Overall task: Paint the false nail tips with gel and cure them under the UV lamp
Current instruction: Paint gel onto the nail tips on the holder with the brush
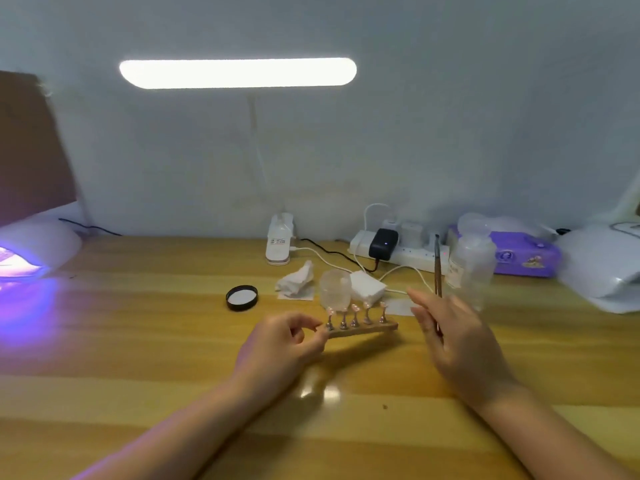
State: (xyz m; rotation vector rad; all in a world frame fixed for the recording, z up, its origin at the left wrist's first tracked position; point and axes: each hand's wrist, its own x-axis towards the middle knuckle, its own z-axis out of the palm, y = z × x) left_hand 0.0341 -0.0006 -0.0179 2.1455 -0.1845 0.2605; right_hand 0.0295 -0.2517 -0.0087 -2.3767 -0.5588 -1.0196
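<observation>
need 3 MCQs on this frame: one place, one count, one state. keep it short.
1. Where is the lit UV lamp?
A. far left of the table
B. beside the power strip
C. under the right hand

2. How many nail tips stand on the wooden holder?
A. three
B. five
C. eight

3. What is the right hand doing?
A. resting flat on the table
B. holding a bottle
C. holding a brush upright

Answers: A, purple glow shows at the left edge; B, five small stands carry pink tips; C, the thin brush handle rises from its fingers, while the left hand pinches the holder's end.

Black lid [242,297], purple box [526,259].
</observation>
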